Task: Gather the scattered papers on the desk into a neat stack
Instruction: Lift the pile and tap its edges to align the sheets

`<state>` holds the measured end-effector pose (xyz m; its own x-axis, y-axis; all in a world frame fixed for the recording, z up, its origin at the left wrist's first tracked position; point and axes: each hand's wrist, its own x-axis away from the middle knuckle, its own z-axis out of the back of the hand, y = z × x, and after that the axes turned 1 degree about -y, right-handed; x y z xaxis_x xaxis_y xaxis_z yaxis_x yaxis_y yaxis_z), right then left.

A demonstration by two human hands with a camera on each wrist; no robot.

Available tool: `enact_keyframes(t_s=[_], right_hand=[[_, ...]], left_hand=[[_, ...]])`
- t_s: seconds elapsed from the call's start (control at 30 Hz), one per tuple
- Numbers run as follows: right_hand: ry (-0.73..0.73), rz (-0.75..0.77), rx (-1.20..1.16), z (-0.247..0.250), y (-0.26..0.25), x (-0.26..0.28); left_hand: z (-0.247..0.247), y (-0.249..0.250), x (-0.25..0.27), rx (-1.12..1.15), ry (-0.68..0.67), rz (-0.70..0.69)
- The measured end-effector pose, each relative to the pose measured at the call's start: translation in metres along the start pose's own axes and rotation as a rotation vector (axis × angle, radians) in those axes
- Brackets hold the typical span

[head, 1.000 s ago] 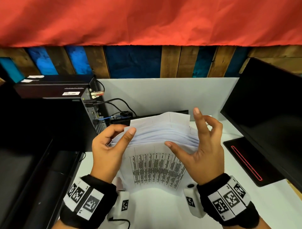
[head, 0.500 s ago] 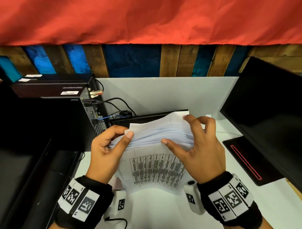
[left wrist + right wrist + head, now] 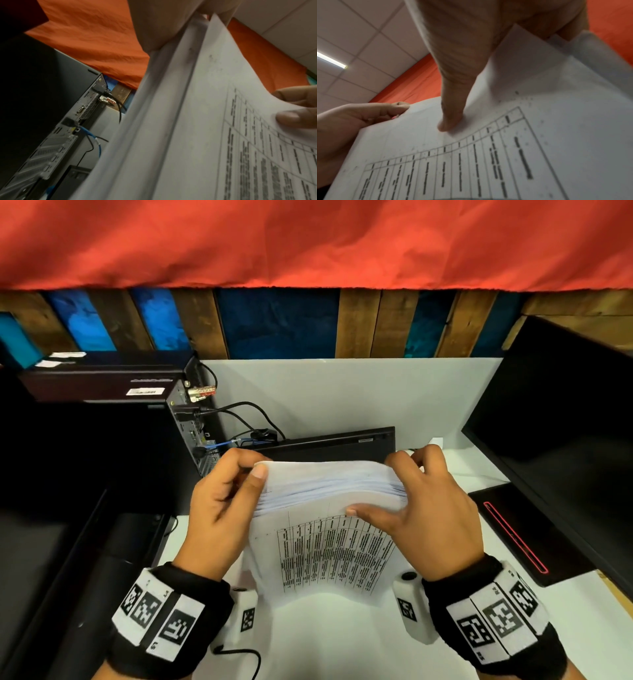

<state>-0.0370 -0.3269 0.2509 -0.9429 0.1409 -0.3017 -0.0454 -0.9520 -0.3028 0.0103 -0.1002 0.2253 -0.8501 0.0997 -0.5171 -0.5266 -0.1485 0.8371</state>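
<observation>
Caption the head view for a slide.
Both hands, left hand and right hand, grip an upright paper stack over the white desk.

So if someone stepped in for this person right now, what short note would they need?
Left hand: grips the left edge of the papers.
Right hand: grips the right edge, thumb on the printed front sheet.
Papers: one bundle, held on edge over the desk, top edges nearly level.
Done: sheets gathered.
Left: square the edges, lay the stack flat.

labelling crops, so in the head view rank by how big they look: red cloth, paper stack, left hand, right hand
1. red cloth
2. paper stack
3. left hand and right hand: alike, not ranked apart; both grip the stack.
</observation>
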Motion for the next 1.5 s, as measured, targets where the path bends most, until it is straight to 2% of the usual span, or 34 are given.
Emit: enact_keyframes(t_s=[0.27,0.4,0.53,0.67,0.7,0.83,1.0,1.07,1.13,1.2,1.27,1.33,1.4,1.5], right_hand=[[0.084,0.145,-0.025,-0.009,0.008,0.004],[0.179,0.173,-0.169,-0.017,0.019,0.005],[0.262,0.219,-0.243,-0.023,0.022,0.006],[0.313,0.252,-0.247,-0.028,0.023,0.008],[0.319,0.251,-0.27,-0.028,0.023,0.007],[0.34,0.291,-0.345,-0.028,0.024,0.01],[0.298,0.359,-0.372,-0.028,0.029,0.012],[0.303,0.329,-0.426,-0.026,0.033,0.012],[0.276,0.196,-0.576,-0.024,0.036,0.014],[0.214,-0.009,-0.767,-0.024,0.04,0.015],[0.145,-0.156,-0.947,-0.032,0.047,0.015],[0.062,-0.253,-1.141,-0.044,0.055,0.013],[-0.099,-0.336,-1.27,-0.058,0.065,0.011],[-0.379,-0.365,-1.228,-0.082,0.074,0.014]], left_hand=[[-0.003,-0.015,0.003,0.066,0.22,0.074],[-0.004,-0.026,0.004,0.177,0.369,0.202],[-0.014,-0.023,0.01,0.189,0.382,0.219],[-0.026,-0.012,0.018,0.096,0.309,0.028],[-0.027,-0.013,0.02,0.053,0.305,0.02],[-0.035,-0.008,0.016,0.027,0.396,0.095],[-0.04,-0.009,0.001,0.018,0.475,0.237],[-0.036,-0.015,-0.001,0.072,0.5,0.274],[-0.032,-0.019,0.0,0.127,0.522,0.271],[-0.029,-0.019,0.005,0.188,0.473,0.209],[-0.026,-0.023,0.015,0.27,0.341,0.123],[-0.022,-0.035,0.026,0.294,0.2,0.141],[-0.017,-0.048,0.033,0.249,0.056,0.295],[-0.01,-0.067,0.043,0.176,-0.173,0.589]])
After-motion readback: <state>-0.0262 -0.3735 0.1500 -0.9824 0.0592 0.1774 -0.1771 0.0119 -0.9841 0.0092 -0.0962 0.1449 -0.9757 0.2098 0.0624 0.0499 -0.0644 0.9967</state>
